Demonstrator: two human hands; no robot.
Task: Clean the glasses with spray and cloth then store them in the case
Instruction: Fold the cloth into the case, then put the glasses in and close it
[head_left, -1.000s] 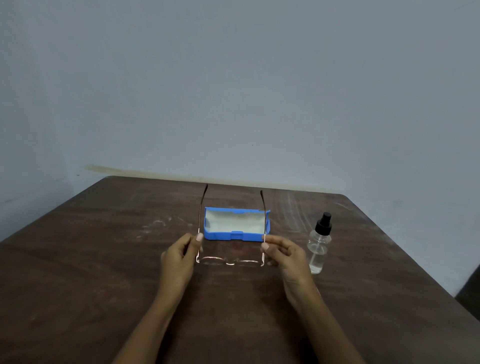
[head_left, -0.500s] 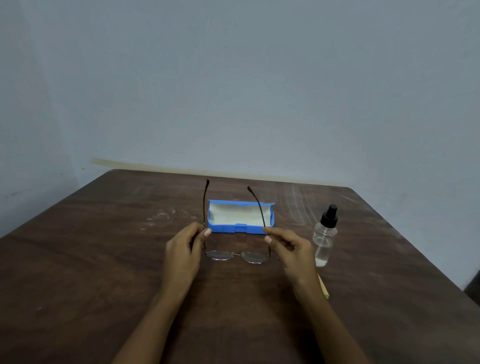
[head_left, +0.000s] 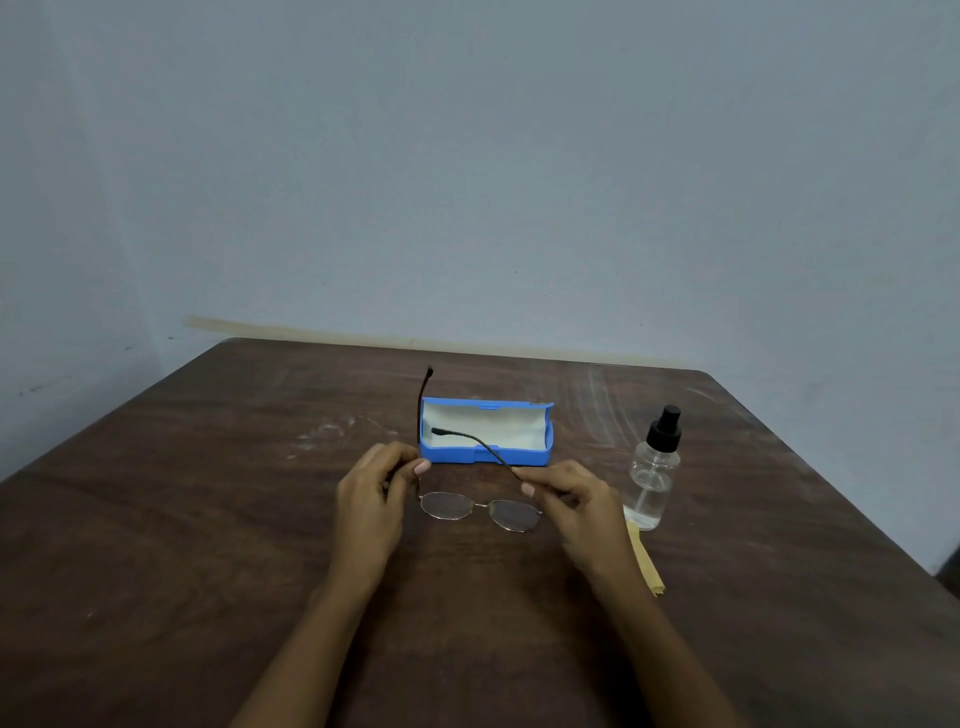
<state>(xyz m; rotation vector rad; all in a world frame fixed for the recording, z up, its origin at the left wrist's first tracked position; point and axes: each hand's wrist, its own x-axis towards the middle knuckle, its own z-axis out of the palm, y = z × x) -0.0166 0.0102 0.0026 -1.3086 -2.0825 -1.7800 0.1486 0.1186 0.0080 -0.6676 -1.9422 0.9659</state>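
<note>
Table (head_left: 208, 519) of dark wood, and the open blue case (head_left: 488, 457) sits mid-board. Just in front of the case, the left hand (head_left: 369, 509) pinches one temple near its hinge, and the right hand (head_left: 576, 504) pinches the other, which angles inward across the case. Bottle (head_left: 652, 478) stands right of the case, cloth (head_left: 647, 564) nearer, under the wrist. Glasses (head_left: 480, 509) hang between the hands. Danger: a skewed fold could strain the thin hinge, and a slipping fingertip could smear a lens.
</note>
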